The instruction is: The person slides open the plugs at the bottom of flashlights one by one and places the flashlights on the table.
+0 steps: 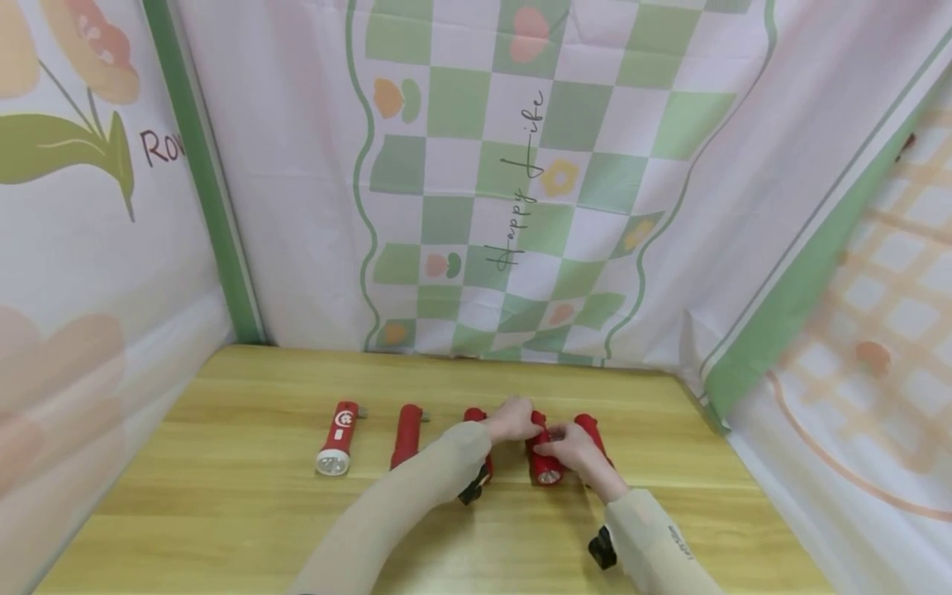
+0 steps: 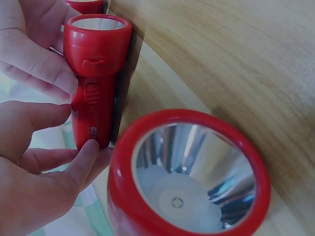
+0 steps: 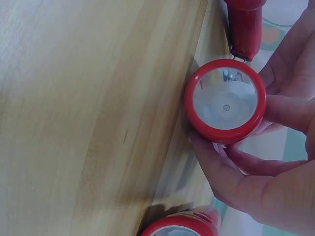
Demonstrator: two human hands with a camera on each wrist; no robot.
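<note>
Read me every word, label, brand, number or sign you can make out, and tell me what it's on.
"Happy Life": checkered back curtain, running sideways.
"Ro", next letter cut off: floral left curtain.
Too small to read: dark lettering on the right sleeve.
Too small to read: white markings on the leftmost flashlight.
Too blurred to read: small mark on the handle of the fourth flashlight from the left.

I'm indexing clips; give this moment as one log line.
object: red cylindrical plastic flashlight | left hand: holds tail | right hand: holds lamp end
</note>
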